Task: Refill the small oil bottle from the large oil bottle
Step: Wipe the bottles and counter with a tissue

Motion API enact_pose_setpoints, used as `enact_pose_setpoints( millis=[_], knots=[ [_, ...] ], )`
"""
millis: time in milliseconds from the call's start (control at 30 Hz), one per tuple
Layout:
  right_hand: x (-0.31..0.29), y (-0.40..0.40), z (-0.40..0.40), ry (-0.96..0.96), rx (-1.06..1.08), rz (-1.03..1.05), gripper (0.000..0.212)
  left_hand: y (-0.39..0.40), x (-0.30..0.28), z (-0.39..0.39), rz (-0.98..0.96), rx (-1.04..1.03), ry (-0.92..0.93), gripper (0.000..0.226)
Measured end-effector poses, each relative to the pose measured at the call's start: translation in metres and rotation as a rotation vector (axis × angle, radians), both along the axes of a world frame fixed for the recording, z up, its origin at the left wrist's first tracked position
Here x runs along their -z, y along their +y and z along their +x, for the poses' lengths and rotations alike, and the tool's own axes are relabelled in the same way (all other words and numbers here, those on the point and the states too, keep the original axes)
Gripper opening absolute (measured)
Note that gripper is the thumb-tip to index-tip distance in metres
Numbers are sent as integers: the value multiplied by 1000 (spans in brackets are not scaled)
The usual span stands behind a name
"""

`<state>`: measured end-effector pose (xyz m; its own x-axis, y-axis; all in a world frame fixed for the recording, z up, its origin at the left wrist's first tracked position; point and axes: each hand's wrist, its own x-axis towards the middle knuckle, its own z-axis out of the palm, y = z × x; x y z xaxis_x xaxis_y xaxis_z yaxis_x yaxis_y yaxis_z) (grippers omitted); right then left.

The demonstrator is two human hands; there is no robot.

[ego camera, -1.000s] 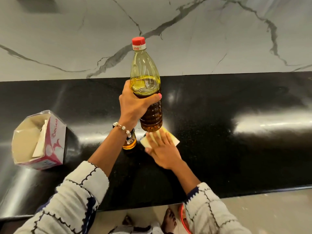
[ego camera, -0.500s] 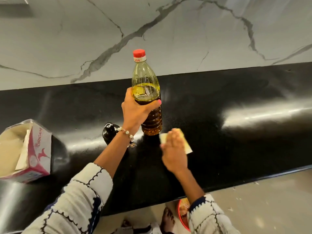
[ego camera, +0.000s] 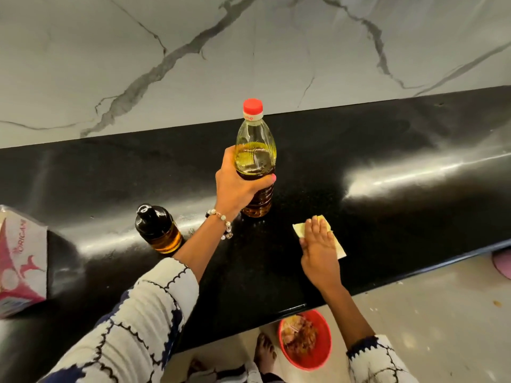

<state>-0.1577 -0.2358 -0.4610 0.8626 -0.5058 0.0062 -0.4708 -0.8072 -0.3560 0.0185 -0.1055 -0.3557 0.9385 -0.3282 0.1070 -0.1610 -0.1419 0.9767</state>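
Note:
The large oil bottle point(ego camera: 255, 150), clear plastic with a red cap and about two-thirds full of amber oil, stands upright on the black counter point(ego camera: 387, 150). My left hand point(ego camera: 235, 186) grips its ribbed middle. To its left stands the small oil bottle point(ego camera: 159, 230), dark brown with a black cap on and oil in its lower part, partly behind my left forearm. My right hand point(ego camera: 319, 244) presses flat on a yellowish paper tissue point(ego camera: 338, 246) on the counter, to the right of the large bottle.
An open pink and white tissue box point(ego camera: 20, 258) lies on the counter at the far left. A red bin point(ego camera: 305, 340) with scraps stands on the floor below the counter edge, beside a bare foot. A marble wall backs the counter.
My right hand has slid the tissue to the right across the counter. The large bottle has come down onto the counter. The view has swung, bringing the small bottle into sight.

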Motion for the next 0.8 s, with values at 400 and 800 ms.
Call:
enact_pose_setpoints(
  millis=[400, 800],
  knots=[
    [-3, 1, 4, 71, -591, 33, 53, 25, -6, -15, 133, 113, 52, 82],
    [-6, 141, 48, 86, -424, 9, 58, 141, 4, -43, 161, -415, -545, 20]
  ],
)
